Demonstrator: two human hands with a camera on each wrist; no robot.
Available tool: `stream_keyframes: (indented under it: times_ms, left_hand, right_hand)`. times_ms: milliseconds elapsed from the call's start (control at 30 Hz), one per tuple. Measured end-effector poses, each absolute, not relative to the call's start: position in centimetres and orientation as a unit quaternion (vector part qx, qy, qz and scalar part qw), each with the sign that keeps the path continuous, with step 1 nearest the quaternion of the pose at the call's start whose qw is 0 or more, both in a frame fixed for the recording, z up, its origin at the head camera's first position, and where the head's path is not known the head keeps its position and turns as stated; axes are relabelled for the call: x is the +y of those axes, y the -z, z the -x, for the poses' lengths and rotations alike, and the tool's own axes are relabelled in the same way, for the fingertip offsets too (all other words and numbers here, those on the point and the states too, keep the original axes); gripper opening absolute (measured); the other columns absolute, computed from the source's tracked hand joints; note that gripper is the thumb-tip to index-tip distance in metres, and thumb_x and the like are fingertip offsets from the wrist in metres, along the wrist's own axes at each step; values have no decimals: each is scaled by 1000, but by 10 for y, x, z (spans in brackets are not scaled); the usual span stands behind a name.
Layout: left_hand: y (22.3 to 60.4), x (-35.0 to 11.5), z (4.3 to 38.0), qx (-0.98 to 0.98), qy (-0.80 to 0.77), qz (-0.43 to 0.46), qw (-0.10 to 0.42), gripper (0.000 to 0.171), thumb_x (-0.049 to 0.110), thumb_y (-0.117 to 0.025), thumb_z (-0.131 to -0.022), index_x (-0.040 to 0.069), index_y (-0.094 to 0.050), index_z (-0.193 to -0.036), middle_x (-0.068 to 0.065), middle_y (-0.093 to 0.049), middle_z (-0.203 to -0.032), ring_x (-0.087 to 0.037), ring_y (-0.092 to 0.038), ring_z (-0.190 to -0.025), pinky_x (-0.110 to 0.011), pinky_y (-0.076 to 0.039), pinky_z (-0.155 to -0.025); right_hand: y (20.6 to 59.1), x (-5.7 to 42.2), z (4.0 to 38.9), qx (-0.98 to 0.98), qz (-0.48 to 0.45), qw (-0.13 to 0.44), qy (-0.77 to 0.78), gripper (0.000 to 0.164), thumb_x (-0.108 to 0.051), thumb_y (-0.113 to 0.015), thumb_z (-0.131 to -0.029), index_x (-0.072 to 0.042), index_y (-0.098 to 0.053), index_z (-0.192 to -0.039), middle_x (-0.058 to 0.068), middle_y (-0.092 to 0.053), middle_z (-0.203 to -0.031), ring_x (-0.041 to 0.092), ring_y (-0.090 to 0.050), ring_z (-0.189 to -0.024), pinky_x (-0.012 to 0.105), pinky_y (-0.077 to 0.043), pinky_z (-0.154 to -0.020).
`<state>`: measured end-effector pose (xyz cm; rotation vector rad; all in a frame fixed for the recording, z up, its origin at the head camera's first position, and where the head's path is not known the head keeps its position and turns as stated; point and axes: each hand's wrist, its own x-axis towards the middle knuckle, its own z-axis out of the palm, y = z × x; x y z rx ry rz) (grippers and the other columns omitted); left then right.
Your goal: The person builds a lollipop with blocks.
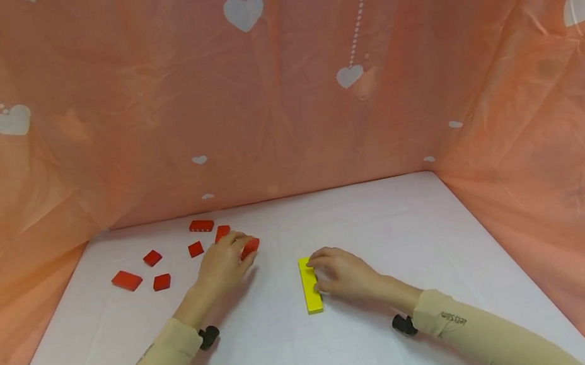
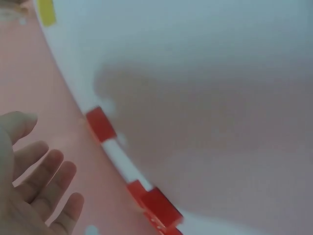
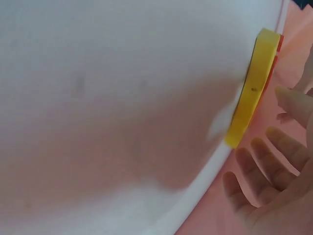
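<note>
Loosely spread and empty, left hand (image 1: 224,261) flanks red block (image 1: 250,248), right hand (image 1: 345,272) yellow strip (image 1: 313,300).

Free lane, red block (image 1: 250,248) left, yellow bar (image 1: 312,297) right, clearance under fingers (image 2: 45,175) unclear

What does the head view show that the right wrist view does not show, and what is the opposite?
Only the head view shows the right sleeve and the white hearts on the cloth.
Only the right wrist view shows the palm side of the right hand and a small dark spot on the yellow strip.
Both show the right hand itself, the yellow strip, red pieces, the white table and the cloth.
</note>
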<state>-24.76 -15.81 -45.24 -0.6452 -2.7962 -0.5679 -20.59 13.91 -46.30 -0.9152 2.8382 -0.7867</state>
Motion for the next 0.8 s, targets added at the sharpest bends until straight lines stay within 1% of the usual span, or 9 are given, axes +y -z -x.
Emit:
stream_keyframes:
  times_ms: [100,200,333,400,567,800]
  left_hand:
    - [455,-163,257,-954,184,219,94,39,22,-79,-94,2,-72,-128,-17,-66,-121,-35,-66,-107,-53,-58,-93]
    - [457,-167,264,-959,173,214,74,41,24,-79,-94,1,-72,-127,-17,-67,-115,-33,-67,-97,-49,-61,-87]
    - [461,-169,268,-963,162,211,43,46,26,-79,-94,-1,-70,-129,-15,-65,-108,-24,-63,-80,-39,-61,-74]
    - [463,-170,269,-964,155,211,33,49,28,-78,-94,-2,-69,-131,-14,-64,-107,-22,-59,-77,-37,-59,-71]
    - [469,-171,272,-967,146,207,23,54,33,-79,-94,-1,-67,-134,-13,-64,-109,-22,-58,-82,-42,-59,-78]
    - [473,-171,274,-967,153,204,26,54,30,-80,-93,-1,-66,-134,-14,-64,-109,-24,-59,-85,-45,-60,-83]
  right_hand:
    - [463,138,204,922,306,26,234,48,-28,-79,-93,-6,-68,-134,10,-61,-141,30,-58,-130,48,-49,-110]
    - [463,137,203,924,314,27,216,48,-30,-79,-94,-7,-68,-134,9,-61,-141,29,-59,-129,47,-50,-108]
    - [464,136,201,925,319,31,204,48,-32,-78,-94,-7,-69,-134,8,-61,-141,28,-59,-129,47,-51,-108]
    - [464,136,201,924,321,32,204,47,-31,-79,-94,-7,-69,-133,8,-61,-140,28,-59,-128,47,-51,-107]
    - [466,135,200,924,326,26,199,45,-30,-80,-92,-8,-71,-130,8,-63,-137,28,-60,-127,47,-51,-106]
    - [467,136,202,926,326,27,191,43,-30,-80,-92,-8,-73,-128,8,-62,-138,28,-60,-127,48,-52,-105]
